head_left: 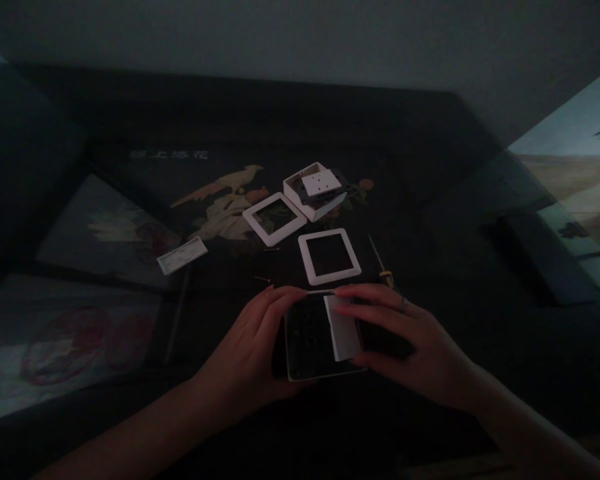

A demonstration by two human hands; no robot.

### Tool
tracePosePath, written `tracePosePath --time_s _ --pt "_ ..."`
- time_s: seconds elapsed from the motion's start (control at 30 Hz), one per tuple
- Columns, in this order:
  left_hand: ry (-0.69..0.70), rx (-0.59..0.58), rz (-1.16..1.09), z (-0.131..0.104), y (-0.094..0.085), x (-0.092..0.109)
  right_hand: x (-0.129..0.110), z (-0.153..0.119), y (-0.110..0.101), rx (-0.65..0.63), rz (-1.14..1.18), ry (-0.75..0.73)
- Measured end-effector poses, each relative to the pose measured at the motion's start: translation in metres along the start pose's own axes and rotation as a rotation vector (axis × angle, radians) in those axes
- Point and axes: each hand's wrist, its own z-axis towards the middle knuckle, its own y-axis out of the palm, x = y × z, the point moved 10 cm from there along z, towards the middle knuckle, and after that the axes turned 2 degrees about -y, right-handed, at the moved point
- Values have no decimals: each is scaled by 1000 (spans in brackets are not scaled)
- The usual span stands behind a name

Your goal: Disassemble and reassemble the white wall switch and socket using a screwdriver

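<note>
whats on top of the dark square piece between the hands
The right hand holds a white strip over the right part of the dark square piece; whether they touch is unclear. What the strip covers is hidden; the rest is too dim for detail.

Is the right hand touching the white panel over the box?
Touching: the head view shows the right hand holding the white panel, a finger across its top and thumb at a lower corner.
</note>
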Motion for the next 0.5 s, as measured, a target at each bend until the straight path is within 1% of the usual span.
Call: tracePosePath --time_s 0.17,0.5 --pt "5 -2 -6 0 0 0 -6 0 2 -4 -48 -79" --pt "2 -36 -8 -1 4 0 -17 1 2 -17 -164 -153"
